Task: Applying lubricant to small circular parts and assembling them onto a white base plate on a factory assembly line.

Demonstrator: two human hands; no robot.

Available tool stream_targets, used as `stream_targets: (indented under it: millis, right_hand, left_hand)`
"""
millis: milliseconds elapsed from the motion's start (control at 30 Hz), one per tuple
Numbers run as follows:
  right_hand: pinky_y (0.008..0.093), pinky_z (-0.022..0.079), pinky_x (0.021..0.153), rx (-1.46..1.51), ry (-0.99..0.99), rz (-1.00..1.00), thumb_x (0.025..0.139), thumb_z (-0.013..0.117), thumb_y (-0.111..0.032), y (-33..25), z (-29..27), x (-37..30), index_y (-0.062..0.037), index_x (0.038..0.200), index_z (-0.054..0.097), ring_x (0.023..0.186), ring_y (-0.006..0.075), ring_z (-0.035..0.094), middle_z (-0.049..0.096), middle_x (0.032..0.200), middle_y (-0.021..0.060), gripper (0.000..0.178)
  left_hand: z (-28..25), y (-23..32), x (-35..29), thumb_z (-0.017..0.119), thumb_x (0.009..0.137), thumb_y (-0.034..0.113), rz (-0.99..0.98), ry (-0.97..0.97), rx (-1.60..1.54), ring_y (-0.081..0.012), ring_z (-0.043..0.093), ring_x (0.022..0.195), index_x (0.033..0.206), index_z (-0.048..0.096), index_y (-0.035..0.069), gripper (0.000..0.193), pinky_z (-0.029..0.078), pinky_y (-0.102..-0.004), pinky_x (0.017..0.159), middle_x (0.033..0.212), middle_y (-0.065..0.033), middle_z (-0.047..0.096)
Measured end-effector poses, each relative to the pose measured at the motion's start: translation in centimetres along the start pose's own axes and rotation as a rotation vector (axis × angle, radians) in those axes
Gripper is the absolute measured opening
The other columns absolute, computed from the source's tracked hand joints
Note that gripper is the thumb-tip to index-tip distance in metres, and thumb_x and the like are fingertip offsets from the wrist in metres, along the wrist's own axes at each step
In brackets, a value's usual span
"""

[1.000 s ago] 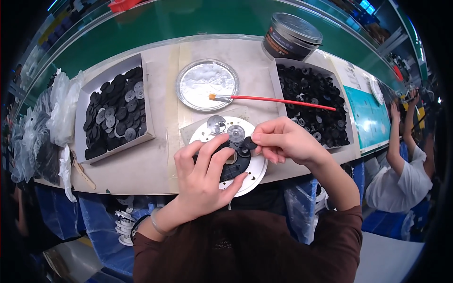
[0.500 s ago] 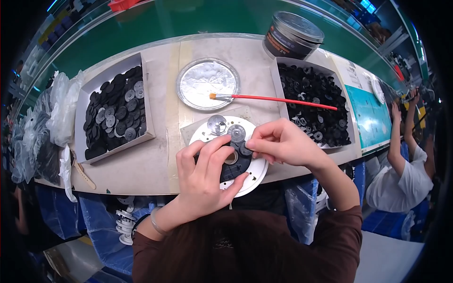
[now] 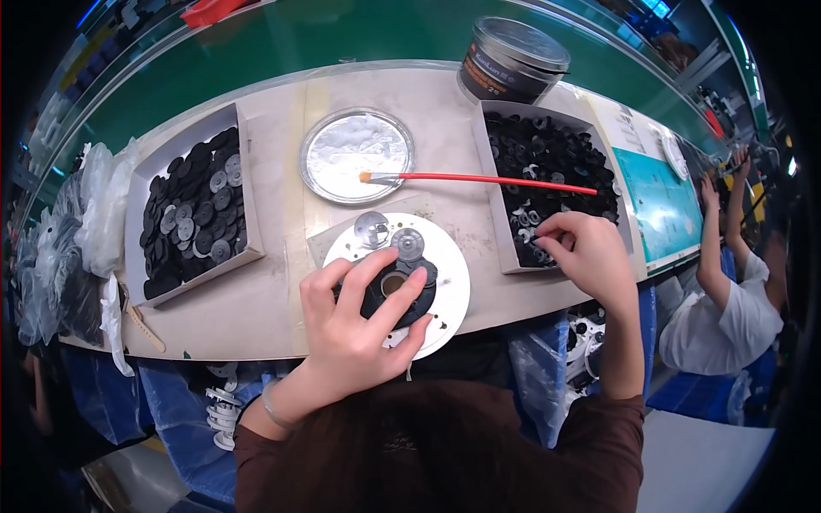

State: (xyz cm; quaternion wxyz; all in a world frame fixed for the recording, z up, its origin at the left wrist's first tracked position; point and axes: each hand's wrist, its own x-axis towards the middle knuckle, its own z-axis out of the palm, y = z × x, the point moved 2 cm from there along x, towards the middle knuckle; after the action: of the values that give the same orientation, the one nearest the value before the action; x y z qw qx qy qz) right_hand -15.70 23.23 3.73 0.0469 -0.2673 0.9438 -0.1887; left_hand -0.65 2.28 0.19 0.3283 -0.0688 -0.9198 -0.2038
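A white round plate (image 3: 455, 295) lies near the front edge of the table. On it sits a black hub (image 3: 419, 313) with a hole in its middle, and dark grey gears (image 3: 409, 244) are set along its far side. My left hand (image 3: 355, 329) spreads over the hub, fingertips on the gears and hub, thumb at its near side, gripping it. To the right, my right hand (image 3: 590, 256) is at the near edge of a box (image 3: 499, 248) of small black parts (image 3: 556, 154). Its thumb and fingers are pinched together; what they hold is too small to make out.
Another box (image 3: 254, 244) at left holds dark gear discs (image 3: 201, 205). Between the boxes lies a round lid (image 3: 355, 158) with whitish paste; a red-handled brush (image 3: 505, 180) reaches from it over the right box. Behind stands a tin (image 3: 513, 64). Plastic bags (image 3: 103, 205) hang far left.
My right hand has left the gears on the plate and moved right to the box of small black parts. My left hand stays on the hub. The view has shifted slightly.
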Motion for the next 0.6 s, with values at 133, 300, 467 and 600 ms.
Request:
stream_targets:
  millis: [133, 300, 467, 600]
  right_hand:
    - [0.0266, 0.042, 0.053, 0.014, 0.006, 0.015, 0.065, 0.068, -0.010, 0.6, 1.1, 0.4, -0.0028, 0.078, 0.064, 0.054, 0.0147, 0.052, 0.056, 0.065, 0.0071, 0.015]
    - [0.0292, 0.043, 0.057, -0.025, -0.014, 0.038, 0.061, 0.071, -0.012, 0.5, 1.9, 1.2, -0.0035, 0.075, 0.063, 0.058, 0.0180, 0.052, 0.053, 0.065, 0.0057, 0.019]
    - [0.0291, 0.043, 0.057, 0.000, -0.024, 0.003, 0.061, 0.071, -0.011, 0.4, 1.7, 1.2, -0.0018, 0.070, 0.059, 0.059, 0.0179, 0.052, 0.053, 0.065, 0.0055, 0.018]
    - [0.0260, 0.040, 0.054, 0.094, -0.070, 0.176, 0.063, 0.069, -0.008, 0.2, 0.9, 0.9, -0.0024, 0.074, 0.061, 0.056, 0.0140, 0.049, 0.052, 0.064, 0.0054, 0.014]
  left_hand:
    - [0.0, 0.1, 0.1, 0.070, 0.055, 0.019, 0.008, 0.018, -0.014, -0.0249, 0.043, 0.092, 0.093, 0.064, 0.013, 0.039, 0.033, -0.0348, 0.077, 0.111, -0.0070, 0.053]
    - [-0.3, 0.6, 0.7, 0.069, 0.055, 0.017, 0.033, -0.024, 0.002, -0.0262, 0.046, 0.095, 0.091, 0.063, 0.009, 0.037, 0.034, -0.0362, 0.077, 0.112, -0.0090, 0.053]
    - [-0.4, 0.7, 1.0, 0.067, 0.056, 0.015, 0.041, -0.043, 0.015, -0.0270, 0.048, 0.094, 0.090, 0.062, 0.006, 0.035, 0.035, -0.0366, 0.077, 0.110, -0.0099, 0.055]
    - [-0.3, 0.6, 0.9, 0.067, 0.055, 0.013, 0.027, -0.045, -0.003, -0.0280, 0.047, 0.095, 0.089, 0.063, 0.007, 0.035, 0.037, -0.0363, 0.078, 0.109, -0.0100, 0.055]
